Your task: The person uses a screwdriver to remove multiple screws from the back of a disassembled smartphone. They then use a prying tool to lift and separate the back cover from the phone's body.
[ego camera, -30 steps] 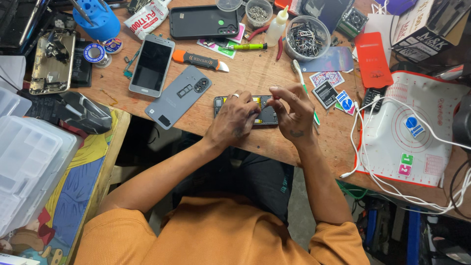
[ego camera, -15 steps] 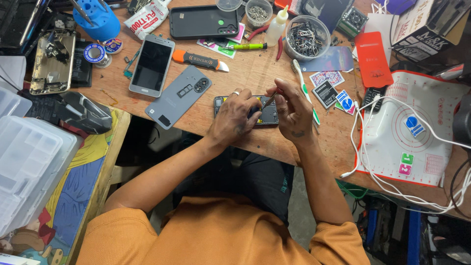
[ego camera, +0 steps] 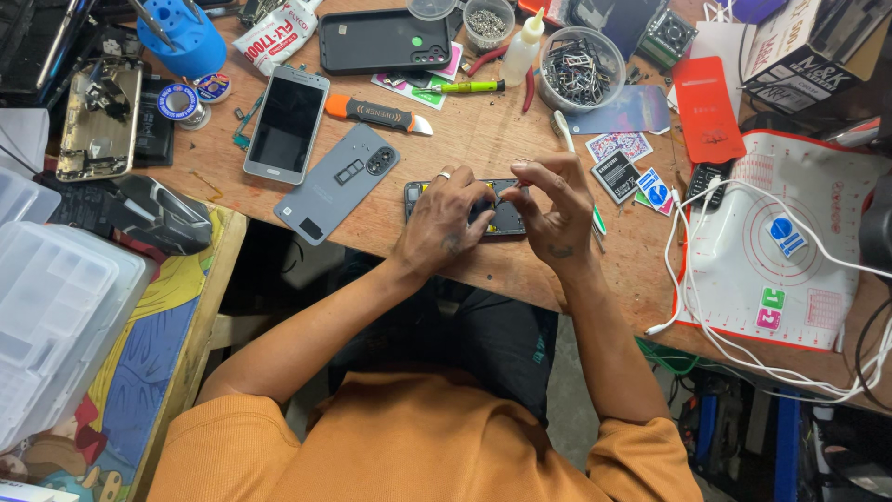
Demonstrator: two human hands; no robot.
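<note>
An opened black phone [ego camera: 508, 220] lies flat on the wooden bench [ego camera: 465, 149] near its front edge. My left hand [ego camera: 444, 219], a ring on one finger, rests over the phone's left half and holds it down. My right hand [ego camera: 556, 206] hovers over the phone's right end with thumb and fingers pinched around a thin metal tool [ego camera: 507, 191], whose tip points toward my left fingers. Both hands hide most of the phone's inside.
A grey back cover [ego camera: 337, 182] and a silver phone [ego camera: 286, 123] lie to the left, with an orange-handled pry tool [ego camera: 376, 112] and a bowl of metal parts [ego camera: 581, 65] behind. A white mat [ego camera: 790, 279] with white cables lies to the right. Clear plastic boxes [ego camera: 56, 307] stand at far left.
My right hand has drawn its fingers together into a pinch and moved slightly toward my left hand. My left hand stays on the phone.
</note>
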